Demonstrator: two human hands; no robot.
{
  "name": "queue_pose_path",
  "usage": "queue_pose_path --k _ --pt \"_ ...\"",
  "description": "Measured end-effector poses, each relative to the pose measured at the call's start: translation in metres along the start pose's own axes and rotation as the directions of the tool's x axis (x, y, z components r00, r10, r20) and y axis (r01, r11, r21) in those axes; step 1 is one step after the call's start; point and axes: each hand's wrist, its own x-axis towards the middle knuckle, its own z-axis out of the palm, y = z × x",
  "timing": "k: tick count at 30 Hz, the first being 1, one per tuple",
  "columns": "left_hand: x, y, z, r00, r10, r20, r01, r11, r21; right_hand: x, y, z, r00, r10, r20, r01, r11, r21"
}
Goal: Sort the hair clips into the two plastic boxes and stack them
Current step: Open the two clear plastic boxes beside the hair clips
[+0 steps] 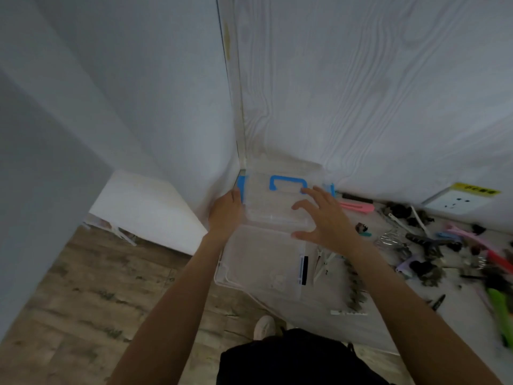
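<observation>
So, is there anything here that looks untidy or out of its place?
Yes. The hair clips lie scattered loose over the right part of the table, none visibly in a box. The near clear box juts over the table's front edge. Both hands are on the blue-handled box.

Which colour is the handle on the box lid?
Blue; the handle shows best in the head view.

Clear plastic, pale woodgrain all round

Your box point(261, 262) is see-through glossy plastic, its lid point(280, 207) carrying a matt blue plastic handle point(287, 182); the wall point(374, 93) shows embossed white woodgrain, the floor point(83, 287) worn brown wood.
</observation>
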Motion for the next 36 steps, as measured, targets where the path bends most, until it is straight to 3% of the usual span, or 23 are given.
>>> queue_pose_path --k 1,3,5,6,9,11,13,16,23,26,29,32,36 --pt "0.0 -0.005 0.002 0.999 -0.027 0.038 0.029 0.999 -0.041 0.0 0.002 -0.001 1.0 -0.012 0.002 0.012 1.0 -0.015" --pt "-0.005 -0.001 0.0 1.0 -0.004 -0.023 0.001 0.992 -0.127 0.002 0.003 -0.004 0.999 -0.026 -0.019 0.027 1.0 0.011" --pt "-0.01 0.003 -0.004 0.975 -0.022 -0.222 -0.023 0.98 -0.199 0.003 0.003 -0.01 0.999 -0.016 -0.035 0.02 0.994 0.108" --pt "-0.016 0.005 -0.006 0.97 -0.067 -0.233 -0.003 0.959 -0.285 0.003 0.002 -0.015 0.999 -0.005 -0.042 0.012 0.986 0.165" --pt "-0.041 0.014 -0.009 0.947 0.026 -0.319 -0.145 0.924 -0.353 0.002 -0.002 -0.029 0.997 0.033 -0.075 -0.008 0.953 0.304" --pt "-0.048 0.015 -0.007 0.958 0.03 -0.285 -0.148 0.904 -0.401 0.004 -0.006 -0.039 0.986 0.098 -0.138 -0.036 0.918 0.394" --pt "-0.046 0.007 -0.002 0.974 0.03 -0.224 -0.108 0.932 -0.345 0.011 -0.007 -0.053 0.949 0.166 -0.268 -0.028 0.892 0.451" --pt "-0.043 -0.006 0.006 0.971 0.129 -0.201 -0.166 0.97 -0.18 0.031 -0.006 -0.07 0.897 0.16 -0.413 0.017 0.919 0.394" --pt "-0.036 -0.014 0.004 0.978 0.137 -0.16 -0.144 0.989 -0.031 0.083 -0.007 -0.06 0.957 0.096 -0.274 -0.091 0.995 0.029" --pt "-0.041 -0.015 0.005 0.981 0.139 -0.137 -0.141 0.99 -0.01 0.067 -0.009 -0.059 0.938 0.076 -0.337 -0.079 0.997 0.004" --pt "-0.049 -0.012 0.004 0.949 0.277 -0.151 -0.275 0.961 0.031 0.029 -0.007 -0.051 0.883 0.202 -0.424 -0.19 0.979 0.071" --pt "-0.06 -0.011 0.01 0.907 0.421 -0.002 -0.413 0.892 0.185 -0.004 -0.007 -0.029 0.907 0.354 -0.226 -0.307 0.927 0.216" --pt "-0.062 -0.019 0.018 0.92 0.368 0.135 -0.392 0.858 0.331 -0.018 -0.011 0.001 0.924 0.378 0.057 -0.377 0.879 0.293"
